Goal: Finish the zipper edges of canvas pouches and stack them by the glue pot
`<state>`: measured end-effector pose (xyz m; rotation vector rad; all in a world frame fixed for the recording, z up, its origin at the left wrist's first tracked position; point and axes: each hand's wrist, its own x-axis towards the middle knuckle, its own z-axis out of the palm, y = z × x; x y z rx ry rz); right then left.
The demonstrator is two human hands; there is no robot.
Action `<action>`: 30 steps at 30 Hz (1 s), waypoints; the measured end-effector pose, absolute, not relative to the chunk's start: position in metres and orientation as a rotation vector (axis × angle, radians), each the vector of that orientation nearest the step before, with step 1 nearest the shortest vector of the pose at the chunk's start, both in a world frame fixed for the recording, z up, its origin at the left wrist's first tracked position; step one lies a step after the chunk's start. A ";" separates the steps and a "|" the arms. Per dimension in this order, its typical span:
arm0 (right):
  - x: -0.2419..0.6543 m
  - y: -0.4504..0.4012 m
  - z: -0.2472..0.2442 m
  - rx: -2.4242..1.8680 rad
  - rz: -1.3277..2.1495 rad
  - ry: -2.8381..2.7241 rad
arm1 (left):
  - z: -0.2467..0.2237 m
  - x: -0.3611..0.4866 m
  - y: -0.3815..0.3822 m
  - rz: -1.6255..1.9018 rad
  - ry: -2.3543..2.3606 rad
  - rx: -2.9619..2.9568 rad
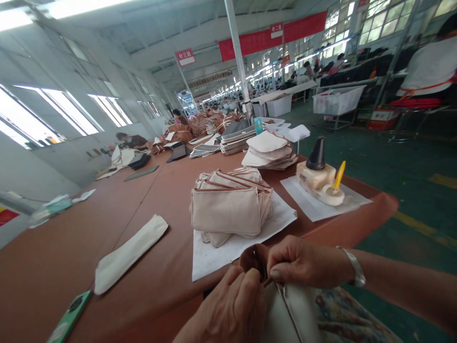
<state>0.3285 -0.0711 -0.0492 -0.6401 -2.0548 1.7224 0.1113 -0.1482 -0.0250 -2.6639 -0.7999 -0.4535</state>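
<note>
A cream piece with a zipper and brown lining [291,309] lies over my lap at the table's front edge. My left hand [235,305] is closed on its near edge, the fingers bent round the material. Close beside it on the right, my right hand [300,262] pinches the brown edge by the zipper's end. Just beyond my hands, a stack of cream zippered pouches [226,209] rests on white paper [203,262]. A single cream piece [130,252] lies flat to the left.
On the brown table [150,281], a glue container with a black cone [316,171] and yellow-handled tool [339,176] stands at right. A green box [69,319] lies front left. Behind are cream panels [269,150]. A person [132,140] leans at the far left edge.
</note>
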 end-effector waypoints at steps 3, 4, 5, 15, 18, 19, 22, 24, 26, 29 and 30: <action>0.329 -0.071 -0.048 -0.612 1.697 -2.077 | -0.028 0.107 -0.144 -0.594 -0.975 -2.871; 0.329 -0.071 -0.048 -0.594 1.693 -2.082 | -0.029 0.106 -0.143 -0.702 -1.054 -2.940; 0.330 -0.071 -0.048 -0.581 1.691 -2.087 | -0.029 0.104 -0.142 -0.834 -1.131 -2.997; 0.332 -0.076 -0.038 -0.511 1.599 -2.176 | -0.017 0.108 -0.136 -0.960 -2.531 -3.325; 0.333 -0.076 -0.038 -0.470 1.537 -2.232 | -0.020 0.111 -0.135 -0.947 -2.714 -3.340; 0.334 -0.076 -0.039 -0.453 1.531 -2.238 | -0.021 0.112 -0.136 -0.988 -2.740 -3.305; 0.334 -0.075 -0.043 -0.426 1.587 -2.209 | -0.025 0.114 -0.137 -1.067 -2.786 -3.160; 0.334 -0.074 -0.044 -0.420 1.634 -2.179 | -0.026 0.112 -0.138 -1.087 -2.793 -3.131; 0.333 -0.074 -0.044 -0.418 1.622 -2.175 | -0.025 0.109 -0.137 -1.110 -2.755 -3.227; 0.331 -0.075 -0.044 -0.413 1.522 -2.214 | -0.021 0.107 -0.134 -1.080 -2.713 -3.376; 0.330 -0.076 -0.044 -0.403 1.479 -2.237 | -0.019 0.108 -0.134 -1.031 -2.704 -3.397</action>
